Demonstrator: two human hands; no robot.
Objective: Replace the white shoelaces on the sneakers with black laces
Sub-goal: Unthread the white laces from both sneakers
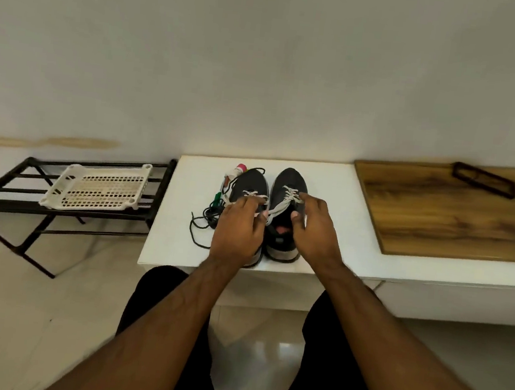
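Note:
Two dark grey sneakers stand side by side on a white table, toes pointing away from me. The left sneaker and the right sneaker both carry white laces. My left hand covers the back of the left sneaker and pinches a white lace end that runs across from the right sneaker. My right hand rests over the right sneaker's opening, fingers curled on its white lace near the tongue. Loose black laces lie tangled on the table left of the shoes.
A pink-capped white item and a small green piece lie beside the left sneaker. A white perforated tray sits on a black metal rack at the left. A wooden board with a black frame lies at the right.

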